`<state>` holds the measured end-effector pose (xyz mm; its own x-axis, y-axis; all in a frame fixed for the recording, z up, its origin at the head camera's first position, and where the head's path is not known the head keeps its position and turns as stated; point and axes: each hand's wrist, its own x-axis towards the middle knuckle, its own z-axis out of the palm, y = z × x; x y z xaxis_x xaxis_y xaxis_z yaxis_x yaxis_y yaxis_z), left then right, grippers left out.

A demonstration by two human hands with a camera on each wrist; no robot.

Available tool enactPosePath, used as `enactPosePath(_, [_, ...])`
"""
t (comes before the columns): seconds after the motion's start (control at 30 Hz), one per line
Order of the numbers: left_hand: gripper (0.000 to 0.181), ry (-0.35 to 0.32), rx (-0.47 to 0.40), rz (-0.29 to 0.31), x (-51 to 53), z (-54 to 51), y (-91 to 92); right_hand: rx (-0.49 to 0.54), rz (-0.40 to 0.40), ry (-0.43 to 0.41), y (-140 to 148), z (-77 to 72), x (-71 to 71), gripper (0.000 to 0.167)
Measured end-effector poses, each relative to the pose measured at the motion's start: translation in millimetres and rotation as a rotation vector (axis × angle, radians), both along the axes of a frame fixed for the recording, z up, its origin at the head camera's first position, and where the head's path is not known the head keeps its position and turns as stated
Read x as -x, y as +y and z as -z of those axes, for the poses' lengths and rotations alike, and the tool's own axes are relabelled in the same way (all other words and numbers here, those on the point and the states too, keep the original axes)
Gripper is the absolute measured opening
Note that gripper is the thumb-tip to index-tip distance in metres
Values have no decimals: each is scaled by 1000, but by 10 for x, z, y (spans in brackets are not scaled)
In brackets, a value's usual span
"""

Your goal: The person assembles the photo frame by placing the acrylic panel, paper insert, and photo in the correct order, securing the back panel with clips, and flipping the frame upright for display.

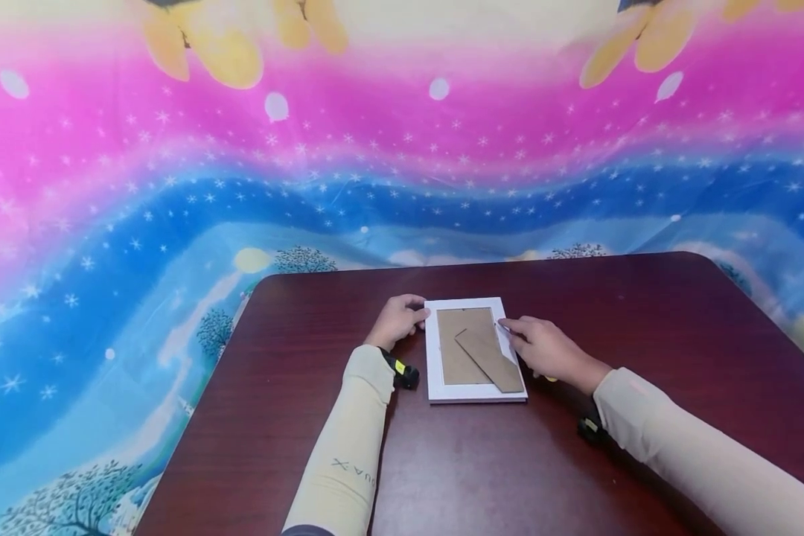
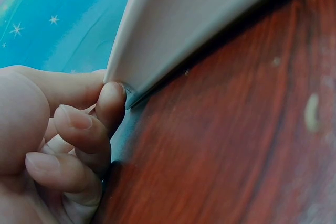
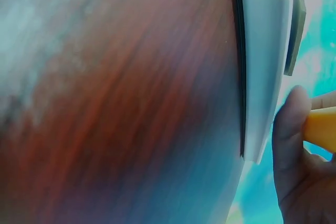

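Note:
A white picture frame (image 1: 432,357) lies face down on the table, its brown backing board (image 1: 465,357) and slanted brown easel stand (image 1: 492,365) facing up. My left hand (image 1: 397,320) pinches the frame's upper left edge. Close up in the left wrist view, fingertips (image 2: 111,98) meet at a corner of the frame. At the right side my right hand (image 1: 546,346) points its extended index finger onto the frame's border. Tucked in that hand is a smooth yellow object (image 3: 321,128); most of it is hidden, so its kind is unclear.
The dark red wood-grain table (image 1: 643,320) has rounded far corners. Behind it hangs a pink and blue cloth (image 1: 402,149) with stars and trees. Black straps with small devices (image 1: 402,370) sit at both wrists, beside light sleeves.

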<state>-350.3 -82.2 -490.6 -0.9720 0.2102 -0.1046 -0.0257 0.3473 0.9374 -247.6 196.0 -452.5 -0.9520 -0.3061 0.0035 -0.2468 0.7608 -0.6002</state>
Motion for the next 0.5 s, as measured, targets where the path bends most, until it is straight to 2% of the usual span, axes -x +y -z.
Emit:
enactPosePath(0.17, [28, 7, -4, -2, 5, -10, -11, 5, 8, 3, -29, -16, 13, 41])
enactPosePath(0.5, [27, 9, -7, 5, 3, 0, -5, -74, 46, 38, -55, 6, 5, 48])
